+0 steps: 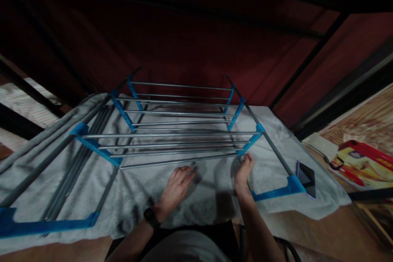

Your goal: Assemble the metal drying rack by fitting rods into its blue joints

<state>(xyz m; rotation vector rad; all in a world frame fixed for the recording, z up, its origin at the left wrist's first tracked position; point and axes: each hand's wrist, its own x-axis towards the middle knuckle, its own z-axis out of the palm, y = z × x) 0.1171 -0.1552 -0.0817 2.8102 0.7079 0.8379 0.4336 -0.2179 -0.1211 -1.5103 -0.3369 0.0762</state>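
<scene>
A rack of grey metal tubes (175,135) and blue plastic brackets lies across a grey cloth in front of me. My left hand (177,184), with a dark watch on the wrist, is just below the front tube (184,161). Its fingers are stretched out and hold nothing. At the right end of that tube, my right hand (244,170) has its fingers closed at the lower corner of a blue bracket (250,144); the exact grip is partly hidden. Another blue bracket (278,189) lies nearest me on the right, and a matching end bracket (49,226) at the front left.
Several loose grey tubes (78,163) lie bundled on the cloth (202,204) at left. A phone (306,178) rests beside the right front bracket. Further right is a red and yellow box (365,163). A dark red curtain (184,41) hangs behind the rack.
</scene>
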